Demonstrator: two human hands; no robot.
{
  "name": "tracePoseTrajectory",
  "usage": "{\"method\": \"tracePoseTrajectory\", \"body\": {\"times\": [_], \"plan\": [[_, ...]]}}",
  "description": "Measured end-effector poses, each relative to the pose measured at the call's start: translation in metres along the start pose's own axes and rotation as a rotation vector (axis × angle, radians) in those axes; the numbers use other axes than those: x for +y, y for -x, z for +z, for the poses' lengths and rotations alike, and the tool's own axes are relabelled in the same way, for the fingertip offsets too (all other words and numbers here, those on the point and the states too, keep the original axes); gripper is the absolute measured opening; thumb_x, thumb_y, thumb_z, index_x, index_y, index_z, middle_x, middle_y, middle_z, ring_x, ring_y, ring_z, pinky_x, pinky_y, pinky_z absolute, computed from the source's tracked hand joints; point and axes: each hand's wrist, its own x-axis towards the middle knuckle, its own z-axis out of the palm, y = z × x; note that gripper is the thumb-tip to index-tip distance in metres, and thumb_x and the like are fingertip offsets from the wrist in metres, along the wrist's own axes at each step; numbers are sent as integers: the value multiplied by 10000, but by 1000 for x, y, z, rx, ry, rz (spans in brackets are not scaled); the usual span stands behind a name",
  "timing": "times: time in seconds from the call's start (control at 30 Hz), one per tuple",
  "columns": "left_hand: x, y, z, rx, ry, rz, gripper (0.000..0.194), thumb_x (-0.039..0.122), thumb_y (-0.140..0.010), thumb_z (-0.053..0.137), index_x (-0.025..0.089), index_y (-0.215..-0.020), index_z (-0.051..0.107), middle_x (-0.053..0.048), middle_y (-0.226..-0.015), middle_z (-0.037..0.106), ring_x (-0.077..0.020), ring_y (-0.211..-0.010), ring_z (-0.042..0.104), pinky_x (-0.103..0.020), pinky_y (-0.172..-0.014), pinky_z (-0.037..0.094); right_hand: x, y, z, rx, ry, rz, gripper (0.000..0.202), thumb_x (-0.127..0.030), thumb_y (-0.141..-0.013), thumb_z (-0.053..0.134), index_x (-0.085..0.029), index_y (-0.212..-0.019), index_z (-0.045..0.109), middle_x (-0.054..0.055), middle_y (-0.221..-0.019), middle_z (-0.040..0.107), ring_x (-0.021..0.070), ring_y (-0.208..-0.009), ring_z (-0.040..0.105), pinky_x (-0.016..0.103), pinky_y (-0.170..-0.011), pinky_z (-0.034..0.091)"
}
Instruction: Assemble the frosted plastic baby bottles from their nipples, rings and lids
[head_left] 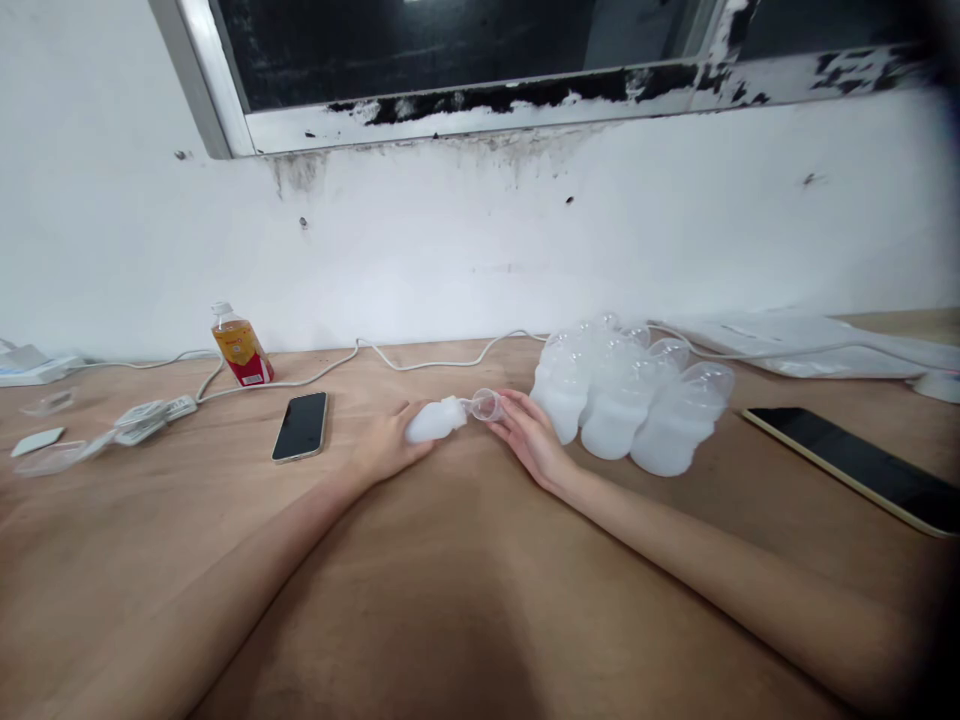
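Note:
My left hand [391, 440] is wrapped round a small white plastic bottle [433, 422], which lies tilted with its neck pointing right. Off that neck, my right hand [531, 432] pinches a clear round cap [486, 404] by its side. A thin clear piece shows between neck and cap; whether they touch I cannot tell. Just beyond the right hand, several white bottles with clear domed caps [611, 410] stand upright in a tight cluster.
A phone [300, 427] and a drink bottle [241, 345] are on the left of the wooden table [420, 600]. A white cable [442, 366] runs along the wall. At right are a tablet [855, 462] and a flat plastic bag [787, 342]. Chargers [146, 420] sit far left.

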Motion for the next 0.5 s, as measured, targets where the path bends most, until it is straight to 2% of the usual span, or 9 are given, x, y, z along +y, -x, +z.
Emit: {"method": "tracePoseTrajectory", "body": {"times": [0.1,0.23,0.5], "plan": [[8,2,-1,-46,-147,5,487,334,-707,520,272,-1174,396,-29,-1004,544,-204,-828,569,-301,-721,443,-2,5,4,-110,189,-109,227,-296,-682,594,-246,-881,497,-24,-916,538,122,-898,518,301,-853,386],[10,3,-1,-64,-229,-11,492,342,-709,513,263,-1179,391,-35,-975,536,-208,-837,559,-284,-715,434,-3,9,7,-230,420,-205,274,-262,-652,620,-229,-881,472,-15,-909,517,132,-876,508,282,-826,389],[11,4,-2,-74,-190,37,494,331,-689,532,240,-1155,396,-50,-1026,535,-224,-926,525,-301,-752,419,-5,10,5,-362,503,-132,341,-297,-713,550,-229,-1033,456,24,-1061,520,157,-1008,480,326,-913,338]]}}
